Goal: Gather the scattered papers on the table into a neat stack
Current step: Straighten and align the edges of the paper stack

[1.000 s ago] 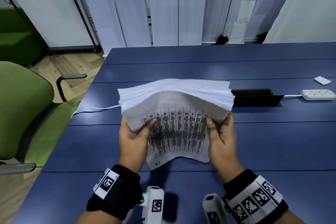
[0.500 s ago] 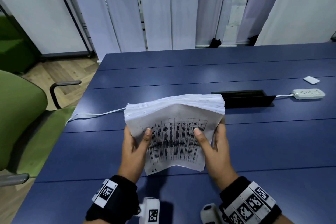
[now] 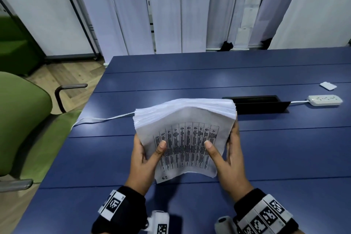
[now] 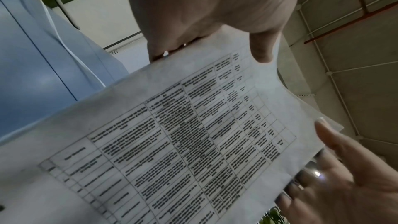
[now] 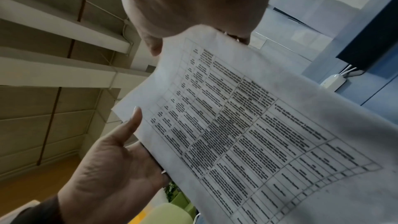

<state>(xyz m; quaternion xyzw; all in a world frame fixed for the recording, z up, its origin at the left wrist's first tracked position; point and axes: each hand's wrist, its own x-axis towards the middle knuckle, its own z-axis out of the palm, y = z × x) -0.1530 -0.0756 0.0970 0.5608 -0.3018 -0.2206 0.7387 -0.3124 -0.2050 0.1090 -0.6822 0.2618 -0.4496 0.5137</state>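
A thick stack of white papers (image 3: 185, 135) is held above the blue table (image 3: 284, 157), tilted up, with a printed table sheet facing me and its top edge fanned and bowed. My left hand (image 3: 146, 157) grips its left side, thumb on the printed sheet and fingers behind. My right hand (image 3: 228, 157) grips the right side the same way. In the left wrist view the printed sheet (image 4: 172, 134) fills the frame under the left hand (image 4: 204, 6). The right wrist view shows the sheet (image 5: 247, 125) below the right hand (image 5: 193, 2).
A black cable slot (image 3: 256, 103) lies just behind the stack. A white power strip (image 3: 324, 100) and a small white card (image 3: 328, 86) sit far right. A white cable (image 3: 102, 119) runs off the left edge toward a green chair (image 3: 22, 123).
Both hands have squeezed closer together, so the stack is narrower and its edges more even. The thumbs have slid inward across the printed sheet.
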